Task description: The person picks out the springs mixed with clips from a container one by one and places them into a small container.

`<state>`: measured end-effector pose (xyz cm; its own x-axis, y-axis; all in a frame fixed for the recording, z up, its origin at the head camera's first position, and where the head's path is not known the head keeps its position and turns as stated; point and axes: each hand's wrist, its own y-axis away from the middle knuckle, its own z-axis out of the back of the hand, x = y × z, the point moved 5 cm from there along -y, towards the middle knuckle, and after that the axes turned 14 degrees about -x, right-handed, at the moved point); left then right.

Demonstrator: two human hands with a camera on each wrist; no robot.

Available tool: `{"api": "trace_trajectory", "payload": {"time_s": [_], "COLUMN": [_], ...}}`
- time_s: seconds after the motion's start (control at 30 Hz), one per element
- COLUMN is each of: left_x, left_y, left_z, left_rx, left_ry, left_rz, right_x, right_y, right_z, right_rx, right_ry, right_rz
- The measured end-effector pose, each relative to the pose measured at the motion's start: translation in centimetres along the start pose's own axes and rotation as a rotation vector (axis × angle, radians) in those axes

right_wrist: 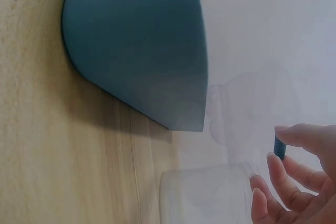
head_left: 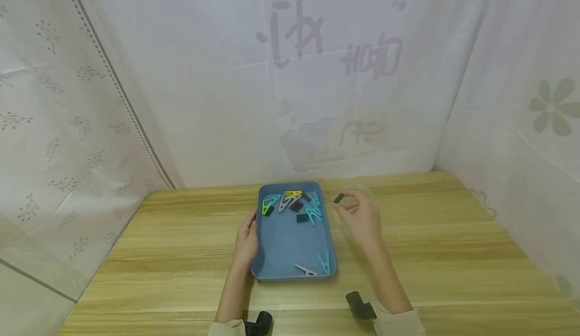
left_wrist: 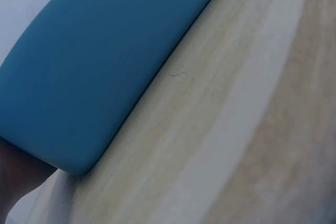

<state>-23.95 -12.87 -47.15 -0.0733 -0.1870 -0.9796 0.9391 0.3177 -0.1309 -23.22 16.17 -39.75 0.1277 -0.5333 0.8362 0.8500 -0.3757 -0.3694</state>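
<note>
A blue rectangular tray [head_left: 290, 248] stands on the table. My left hand [head_left: 246, 238] rests along its left outer wall, fingers against the side; in the left wrist view, part of the hand [left_wrist: 21, 171] shows at the tray's lower corner. To the right of the tray, my right hand [head_left: 362, 220] pinches a small dark ribbed piece [head_left: 339, 198] between thumb and fingers, above the table. The right wrist view shows the piece [right_wrist: 280, 148] upright in the pinch. Inside the tray lie turquoise clips [head_left: 313, 213], a yellow clip [head_left: 293, 194] and more dark ribbed pieces [head_left: 302, 218].
A clear round container [right_wrist: 205, 195] stands behind and beneath my right hand, its rim faint in the head view. A grey clip [head_left: 307, 271] lies at the tray's near end. White printed cloth [head_left: 217, 99] hangs behind the wooden table [head_left: 181, 245].
</note>
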Motion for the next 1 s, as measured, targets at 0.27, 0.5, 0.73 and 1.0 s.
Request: {"api": "trace_trajectory", "payload": {"time_s": [0.27, 0.5, 0.73, 1.0], "left_x": [0.3, 0.2, 0.1, -0.1], "left_y": [-0.1, 0.0, 0.1, 0.1], "left_z": [0.0, 0.0, 0.0, 0.0], "left_rx": [0.000, 0.002, 0.005, 0.010], "left_ry": [0.002, 0.008, 0.009, 0.017], "left_rz": [0.017, 0.014, 0.012, 0.013], "right_x": [-0.2, -0.6, -0.9, -0.9], "right_y": [-0.2, -0.3, -0.5, -0.6], "right_z": [0.6, 1.2, 1.7, 2.2], "right_rx": [-0.005, -0.010, -0.019, -0.020], "right_ry": [0.012, 0.032, 0.053, 0.059], "right_rz": [0.001, -0.023, -0.036, -0.045]}}
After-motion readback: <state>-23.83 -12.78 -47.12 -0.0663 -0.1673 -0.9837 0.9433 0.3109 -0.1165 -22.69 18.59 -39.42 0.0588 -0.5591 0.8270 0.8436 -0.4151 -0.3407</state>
